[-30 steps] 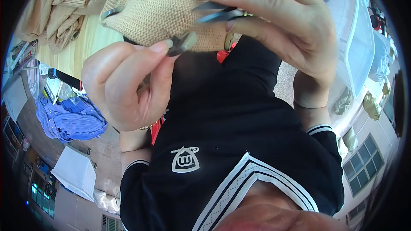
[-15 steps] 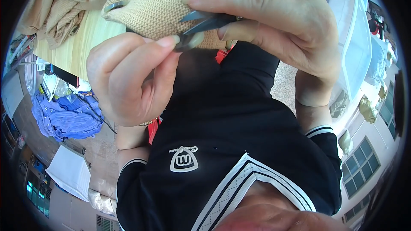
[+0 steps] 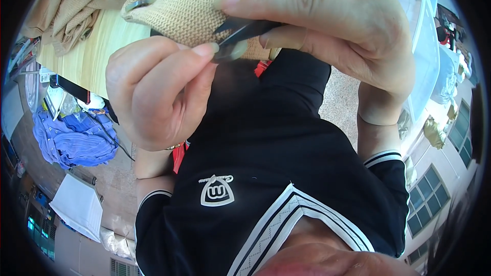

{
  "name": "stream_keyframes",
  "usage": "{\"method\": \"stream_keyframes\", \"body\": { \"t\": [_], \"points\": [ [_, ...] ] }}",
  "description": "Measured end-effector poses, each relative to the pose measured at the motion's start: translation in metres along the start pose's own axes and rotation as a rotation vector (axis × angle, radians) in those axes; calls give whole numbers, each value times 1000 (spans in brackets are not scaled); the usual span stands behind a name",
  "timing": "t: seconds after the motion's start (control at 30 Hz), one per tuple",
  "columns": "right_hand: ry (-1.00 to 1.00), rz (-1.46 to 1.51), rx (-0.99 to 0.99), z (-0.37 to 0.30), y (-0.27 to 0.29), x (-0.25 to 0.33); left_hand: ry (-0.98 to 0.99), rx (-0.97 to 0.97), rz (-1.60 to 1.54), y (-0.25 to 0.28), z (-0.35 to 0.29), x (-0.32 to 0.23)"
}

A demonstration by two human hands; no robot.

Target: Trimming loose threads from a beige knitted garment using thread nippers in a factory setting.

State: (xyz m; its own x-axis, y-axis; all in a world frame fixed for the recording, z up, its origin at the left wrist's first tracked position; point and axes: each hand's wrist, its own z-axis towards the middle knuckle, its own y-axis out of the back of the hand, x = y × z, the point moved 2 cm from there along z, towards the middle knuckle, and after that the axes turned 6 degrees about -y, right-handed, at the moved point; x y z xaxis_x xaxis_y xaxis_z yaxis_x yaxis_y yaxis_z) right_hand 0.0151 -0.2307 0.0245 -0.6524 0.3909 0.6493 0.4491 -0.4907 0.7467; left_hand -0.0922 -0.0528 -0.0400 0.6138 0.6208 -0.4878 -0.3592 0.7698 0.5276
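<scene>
My left hand (image 3: 158, 89) is closed in a pinch, thumb and forefinger holding the edge of a shiny, greyish round button (image 3: 231, 53). In my right hand (image 3: 348, 25) is a pair of thread snips (image 3: 251, 29), held between fingers and thumb. Their dark pointed blades are slightly apart and reach the button at my left fingertips; any thread there is too fine to make out. Just behind the blades lies a beige knitted garment (image 3: 189, 7), partly hidden by both hands. Another button (image 3: 138, 4) sits at its left corner.
Under the knit is a pale wooden tabletop (image 3: 110, 38), with more folded beige knitwear (image 3: 76, 5) at the far left. A blue striped garment (image 3: 76, 140) lies in a heap to the left. A translucent plastic bin (image 3: 422, 51) stands on the right.
The snips' blades have shifted slightly, and the button is turned a little between my left fingertips. Both hands otherwise keep nearly the same place.
</scene>
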Motion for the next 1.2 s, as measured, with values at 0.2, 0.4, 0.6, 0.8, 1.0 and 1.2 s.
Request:
{"method": "stream_keyframes", "body": {
  "t": [0.2, 0.4, 0.6, 0.8, 1.0, 1.2],
  "points": [
    [148, 6, -107, -3, -3, -4, 2, 2, 4, -2, 1, 0],
    [-190, -1, -176, -5, -11, 4, 13, 7, 13, 0, -2, 0],
    [-140, 136, -231, -6, -9, 3, -16, -36, -1, -3, -2, 1],
    [-402, 180, -83, -7, -5, 12, -19, -55, -10, -3, -4, 2],
    [-234, 144, -100, -12, -1, 7, -19, -47, -7, -3, -2, 2],
    [-31, 151, -249, -24, 3, -10, 266, -178, -383, 6, 2, 14]
  ]
}}
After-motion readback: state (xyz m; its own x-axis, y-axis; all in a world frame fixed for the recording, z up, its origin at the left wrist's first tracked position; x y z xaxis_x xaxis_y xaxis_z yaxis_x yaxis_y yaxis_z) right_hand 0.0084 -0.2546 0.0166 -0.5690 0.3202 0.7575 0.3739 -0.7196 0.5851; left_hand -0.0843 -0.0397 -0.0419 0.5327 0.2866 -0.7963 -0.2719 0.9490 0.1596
